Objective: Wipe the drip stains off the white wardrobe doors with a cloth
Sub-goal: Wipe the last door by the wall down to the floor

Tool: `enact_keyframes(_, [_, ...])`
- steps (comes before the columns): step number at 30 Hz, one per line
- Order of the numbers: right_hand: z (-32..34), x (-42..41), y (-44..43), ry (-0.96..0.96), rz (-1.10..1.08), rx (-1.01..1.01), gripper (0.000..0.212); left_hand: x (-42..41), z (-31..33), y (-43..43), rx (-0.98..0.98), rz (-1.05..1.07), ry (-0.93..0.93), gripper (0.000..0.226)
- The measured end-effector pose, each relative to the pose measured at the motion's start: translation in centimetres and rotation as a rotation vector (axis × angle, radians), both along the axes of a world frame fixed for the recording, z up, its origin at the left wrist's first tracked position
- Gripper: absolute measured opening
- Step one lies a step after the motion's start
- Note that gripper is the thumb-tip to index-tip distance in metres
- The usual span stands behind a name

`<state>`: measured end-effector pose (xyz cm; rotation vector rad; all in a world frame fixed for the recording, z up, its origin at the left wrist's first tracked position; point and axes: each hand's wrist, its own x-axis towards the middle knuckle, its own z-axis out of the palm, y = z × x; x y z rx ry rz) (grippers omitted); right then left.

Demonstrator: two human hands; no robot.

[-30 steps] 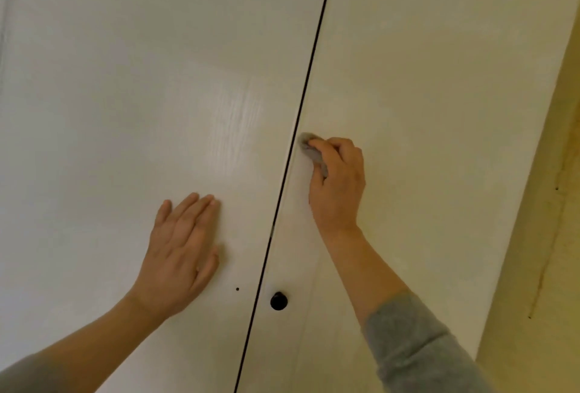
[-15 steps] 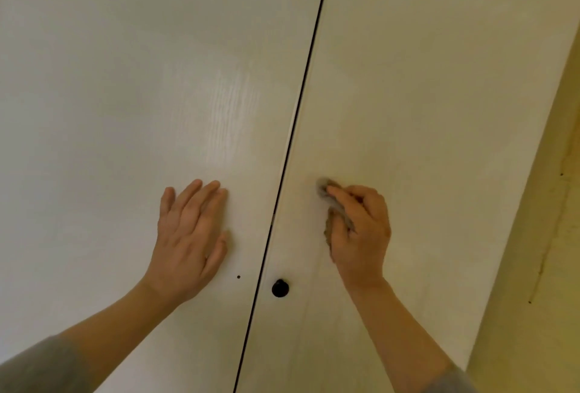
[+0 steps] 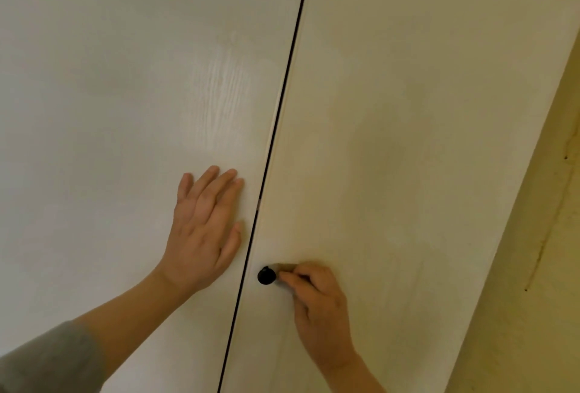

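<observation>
Two white wardrobe doors fill the view, the left door (image 3: 125, 94) and the right door (image 3: 408, 110), split by a dark vertical gap (image 3: 282, 103). My left hand (image 3: 204, 229) lies flat with straight fingers on the left door, close to the gap. My right hand (image 3: 320, 308) grips a small grey cloth (image 3: 284, 267) and presses it to the right door beside a round black knob (image 3: 266, 275). Most of the cloth is hidden under my fingers. No drip stains show plainly.
A yellowish wall (image 3: 533, 267) with a thin vertical crack runs along the right side of the wardrobe. Grey sleeves cover my forearms at the bottom corners.
My right hand has moved down the right door with the cloth, from above my left hand's level to beside the black knob. My left hand stays flat on the left door.
</observation>
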<state>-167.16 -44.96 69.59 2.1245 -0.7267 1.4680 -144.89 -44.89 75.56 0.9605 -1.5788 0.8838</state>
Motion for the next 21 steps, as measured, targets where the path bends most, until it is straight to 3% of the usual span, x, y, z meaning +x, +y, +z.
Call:
enact_keyframes(5, [11.0,-3.2,-0.2,-0.271,-0.063,-0.153,0.034,-1.8,1.0,-0.8,-0.033,-0.004,-0.013,0.054])
enact_keyframes(9, [18.3,-4.3,-2.4,-0.235,-0.196,-0.266,0.034,-3.2,1.2,-1.6,-0.064,0.025,0.087,0.055])
enact_keyframes(13, [12.9,-3.9,-2.8,-0.185,-0.117,-0.297,0.027,-3.6,0.8,-2.5,-0.117,0.055,0.095,0.056])
enact_keyframes(18, [1.5,-4.7,-1.1,-0.058,-0.049,-0.114,0.024,-3.5,0.9,-3.2,-0.137,0.126,0.076,0.059])
enact_keyframes(21, [1.6,-5.6,0.1,-0.086,-0.079,-0.045,0.029,-3.4,0.8,-3.3,-0.124,0.151,0.058,0.061])
